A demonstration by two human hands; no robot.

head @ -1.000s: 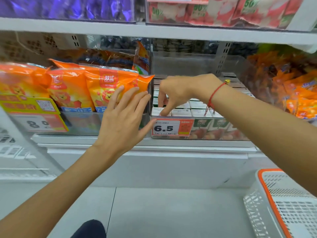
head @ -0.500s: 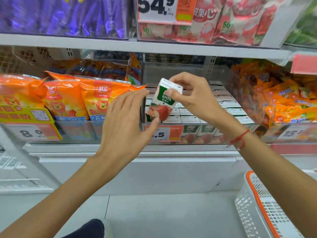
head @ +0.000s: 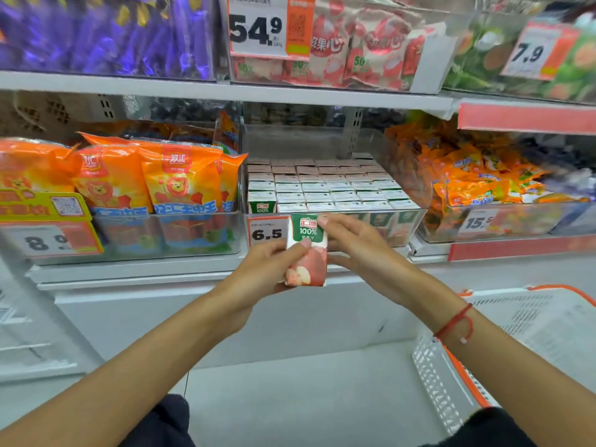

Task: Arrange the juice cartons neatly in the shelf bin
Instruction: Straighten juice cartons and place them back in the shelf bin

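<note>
Juice carton (head: 308, 250) upright, held in front of shelf bin (head: 416, 224), below its rim. Left hand (head: 258, 272) fingers closed on carton's lower left side, thumb across front. Right hand (head: 358, 250) fingers pinch top right corner. Clear bin holds tight rows of cartons (head: 325, 185); front-left spot beside price tag (head: 267, 232) unfilled. Both forearms reach forward, meeting at carton.

Glossy printed cardboard on the juice carton (head: 308, 250); clear, shiny plastic for the shelf bin (head: 416, 221); crinkly glossy film on the orange snack bags (head: 180, 182); white perforated plastic basket (head: 451, 382), matt.
</note>
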